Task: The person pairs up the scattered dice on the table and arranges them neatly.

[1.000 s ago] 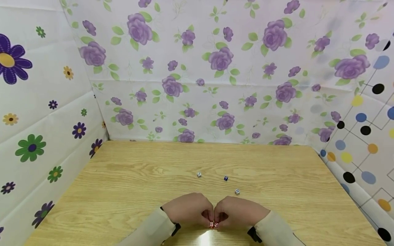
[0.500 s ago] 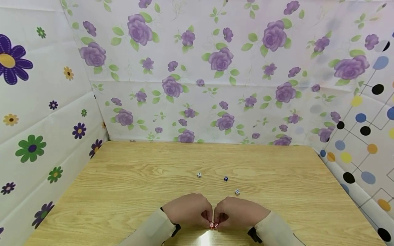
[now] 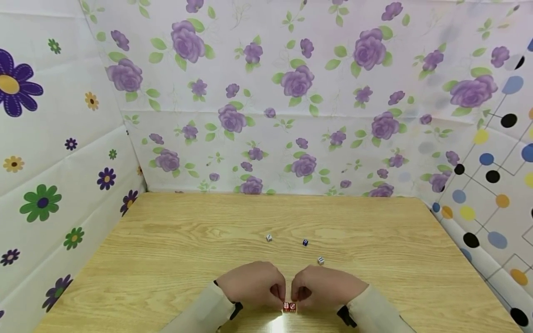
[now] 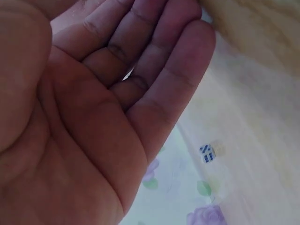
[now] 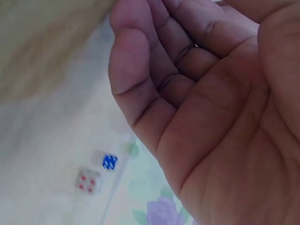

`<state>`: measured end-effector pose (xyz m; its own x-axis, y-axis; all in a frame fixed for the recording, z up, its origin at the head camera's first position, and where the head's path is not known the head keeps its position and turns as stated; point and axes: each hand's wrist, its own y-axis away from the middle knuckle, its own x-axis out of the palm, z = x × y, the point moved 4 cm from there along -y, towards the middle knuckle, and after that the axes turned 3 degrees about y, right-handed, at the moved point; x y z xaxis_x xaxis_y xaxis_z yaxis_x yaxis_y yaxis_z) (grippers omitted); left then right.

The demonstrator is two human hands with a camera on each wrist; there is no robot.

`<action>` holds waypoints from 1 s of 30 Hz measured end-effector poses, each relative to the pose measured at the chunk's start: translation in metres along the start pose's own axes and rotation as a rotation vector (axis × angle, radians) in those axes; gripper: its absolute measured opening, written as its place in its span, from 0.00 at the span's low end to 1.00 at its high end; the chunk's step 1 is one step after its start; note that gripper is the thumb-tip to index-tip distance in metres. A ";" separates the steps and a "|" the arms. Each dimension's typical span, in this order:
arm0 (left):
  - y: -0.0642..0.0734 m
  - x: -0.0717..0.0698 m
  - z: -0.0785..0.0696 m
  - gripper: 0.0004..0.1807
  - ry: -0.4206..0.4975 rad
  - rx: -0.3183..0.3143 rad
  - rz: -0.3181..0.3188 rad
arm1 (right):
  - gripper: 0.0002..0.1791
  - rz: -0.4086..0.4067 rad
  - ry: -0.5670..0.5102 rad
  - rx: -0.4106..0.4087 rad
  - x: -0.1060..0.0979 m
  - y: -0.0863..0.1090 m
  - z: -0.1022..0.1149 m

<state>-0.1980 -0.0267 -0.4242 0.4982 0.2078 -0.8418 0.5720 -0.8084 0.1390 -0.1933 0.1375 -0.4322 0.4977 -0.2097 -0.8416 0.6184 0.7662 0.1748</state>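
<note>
In the head view, two red dice stand side by side near the table's front: a left red die (image 3: pixel 286 306) and a right red die (image 3: pixel 293 307). My left hand (image 3: pixel 255 283) has its fingertips right at the left die's outer side. From the other side, my right hand (image 3: pixel 325 287) keeps its fingertips just beside the right die. Both dice show almost whole between the hands. In the left wrist view the left palm and loosely bent fingers (image 4: pixel 168 84) show; in the right wrist view, the right hand's bent fingers (image 5: pixel 133 75). Neither wrist view shows the red dice.
Farther back on the wooden table (image 3: pixel 187 240) lie a white die (image 3: pixel 269 237), a blue die (image 3: pixel 305 242) and another white die (image 3: pixel 320 261), closest to the right hand. Flowered cloth (image 3: pixel 266 138) walls the back; patterned sheets line both sides.
Both hands have drawn slightly apart, and their fingertips have eased off the red dice, which now show more fully side by side. The white and blue dice have stayed in place.
</note>
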 end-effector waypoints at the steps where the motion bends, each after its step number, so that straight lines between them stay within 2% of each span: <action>1: 0.001 -0.003 0.001 0.06 0.005 0.000 -0.007 | 0.06 -0.009 -0.006 0.002 -0.003 0.002 -0.002; 4: 0.003 -0.015 0.007 0.06 -0.002 -0.008 -0.064 | 0.06 -0.059 -0.007 0.011 -0.016 0.009 -0.011; 7: 0.005 -0.030 0.013 0.01 -0.034 -0.032 -0.146 | 0.04 -0.142 0.022 0.033 -0.031 0.015 -0.020; 11: 0.013 -0.044 0.021 0.09 -0.077 -0.089 -0.236 | 0.06 -0.258 0.085 0.092 -0.047 0.024 -0.030; 14: 0.018 -0.050 0.025 0.10 -0.090 -0.111 -0.278 | 0.09 -0.316 0.118 0.129 -0.052 0.027 -0.034; 19: 0.020 -0.053 0.027 0.09 -0.110 -0.111 -0.314 | 0.09 -0.359 0.134 0.174 -0.055 0.029 -0.038; 26: 0.019 -0.053 0.027 0.10 -0.088 -0.117 -0.306 | 0.09 -0.371 0.151 0.207 -0.056 0.029 -0.041; 30: 0.019 -0.054 0.029 0.11 -0.081 -0.137 -0.333 | 0.09 -0.395 0.176 0.236 -0.057 0.029 -0.041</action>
<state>-0.2329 -0.0694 -0.3907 0.2197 0.3986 -0.8904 0.7789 -0.6212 -0.0859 -0.2286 0.1968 -0.4002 0.0998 -0.3354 -0.9368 0.8702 0.4859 -0.0813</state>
